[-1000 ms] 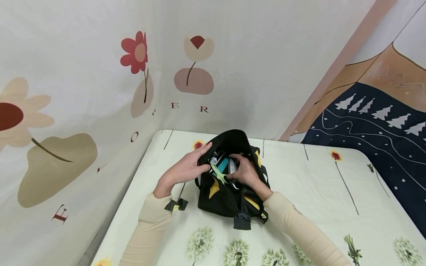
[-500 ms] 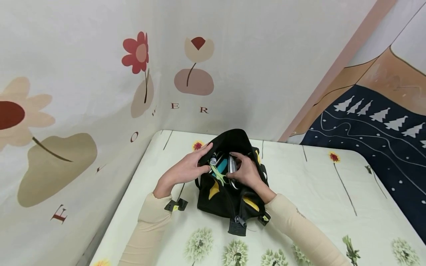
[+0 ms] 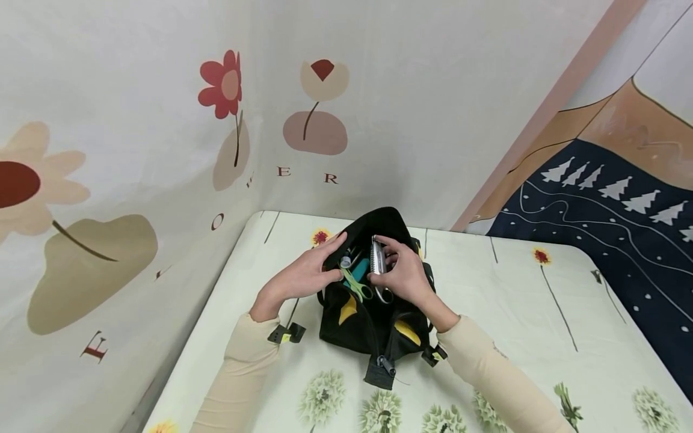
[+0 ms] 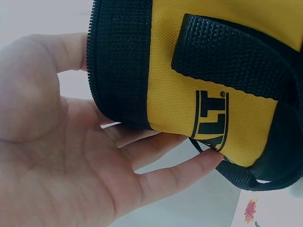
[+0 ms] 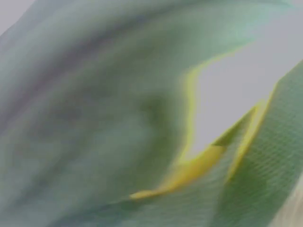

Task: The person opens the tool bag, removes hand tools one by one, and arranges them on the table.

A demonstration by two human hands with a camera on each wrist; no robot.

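Note:
A black and yellow tool bag (image 3: 346, 334) lies on the bed-like surface with its zipped mouth spread wide. My left hand (image 3: 305, 270) grips the left rim. In the left wrist view, its thumb reaches behind the zipper edge (image 4: 91, 71) and its fingers lie along the yellow side. Over the opening, my right hand (image 3: 407, 273) pinches a long silver object (image 3: 378, 257) with a ridged edge, held between thumb and fingers. Light green-handled scissors (image 3: 356, 284), a teal item (image 3: 360, 270) and a small clear-ended cylinder (image 3: 346, 261) lie inside. The right wrist view shows only blurred bag fabric (image 5: 265, 175).
A pale flower-printed cloth (image 3: 503, 300) covers the surface under the bag. Printed hangings (image 3: 406, 108) rise close behind it and on the left. The bag's zipper end tab (image 3: 380, 373) hangs toward the front.
My right hand has lifted the silver object higher, so more of it shows above the bag's contents. The front zipper tab has shifted left and toward me. My left hand stays at the rim.

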